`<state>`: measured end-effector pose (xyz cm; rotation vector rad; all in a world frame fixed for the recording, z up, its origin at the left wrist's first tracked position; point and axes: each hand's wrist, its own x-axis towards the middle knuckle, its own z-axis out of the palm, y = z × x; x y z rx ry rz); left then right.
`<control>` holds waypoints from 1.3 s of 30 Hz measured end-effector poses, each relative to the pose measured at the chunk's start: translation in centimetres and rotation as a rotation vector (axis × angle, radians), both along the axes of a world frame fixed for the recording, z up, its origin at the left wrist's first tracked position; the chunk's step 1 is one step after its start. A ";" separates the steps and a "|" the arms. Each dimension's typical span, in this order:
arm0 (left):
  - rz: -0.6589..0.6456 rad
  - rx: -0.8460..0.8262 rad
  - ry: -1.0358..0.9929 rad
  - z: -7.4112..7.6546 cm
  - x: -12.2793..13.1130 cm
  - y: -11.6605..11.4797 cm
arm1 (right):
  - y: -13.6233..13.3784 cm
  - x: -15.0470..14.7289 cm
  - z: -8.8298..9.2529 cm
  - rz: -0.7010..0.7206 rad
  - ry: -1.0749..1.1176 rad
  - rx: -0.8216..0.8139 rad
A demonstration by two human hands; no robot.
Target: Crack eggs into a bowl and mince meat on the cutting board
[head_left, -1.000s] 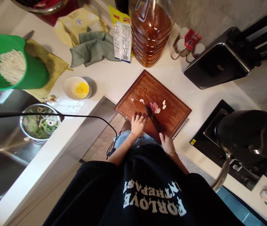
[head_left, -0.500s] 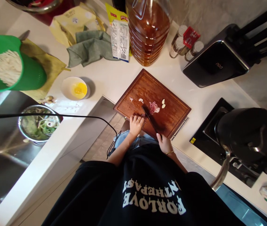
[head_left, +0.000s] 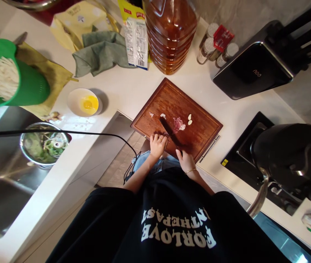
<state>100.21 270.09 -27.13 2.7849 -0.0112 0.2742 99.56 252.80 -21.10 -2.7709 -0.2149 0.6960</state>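
Note:
My right hand grips the handle of a dark-bladed kitchen knife, its blade slanting over the wooden cutting board. My left hand rests at the board's near left edge with curled fingers, pressing a small dark reddish piece that they mostly hide. Close to the blade's right side lies a pile of chopped pinkish-purple pieces. Two peeled garlic cloves sit further right. Small whitish chopped bits are near the knife's tip.
Left of the board stands a white bowl with egg; beyond it is a green container of noodles. A large bottle of brown liquid and a knife block stand behind. Right is a black pot on the stove. A black cable crosses left.
The knife has swung and shifted left, its tip now further up the board. My right hand has moved left and slightly up; my left hand stays nearly in place.

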 end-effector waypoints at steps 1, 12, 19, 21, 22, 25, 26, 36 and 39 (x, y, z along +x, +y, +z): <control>0.017 -0.005 0.003 0.0 0.0 0.0 | -0.2 -0.1 -0.1 0.003 -0.003 -0.007; 0.102 -0.039 -0.003 0.5 0.5 0.0 | -3.4 0.0 -0.9 -0.008 -0.020 0.144; 0.101 -0.052 0.005 0.6 0.2 0.2 | -4.3 2.0 -1.0 -0.113 -0.043 0.222; 0.069 -0.065 -0.004 0.4 0.0 0.4 | -4.3 2.0 -0.7 -0.115 -0.040 0.236; 0.051 -0.072 -0.009 0.3 -0.1 0.5 | -4.2 1.9 -0.5 -0.109 -0.038 0.243; 0.015 -0.092 -0.018 0.1 -0.3 0.8 | -3.5 0.9 0.1 -0.072 -0.036 0.221; 0.011 -0.098 -0.020 0.0 -0.4 0.8 | -3.3 0.6 0.3 -0.056 -0.038 0.200; 0.028 -0.048 -0.049 -0.5 -0.5 0.6 | -2.2 -1.3 1.1 0.014 -0.034 0.122; 0.027 -0.042 -0.075 -0.6 -0.5 0.6 | -2.1 -1.4 1.1 0.010 -0.030 0.110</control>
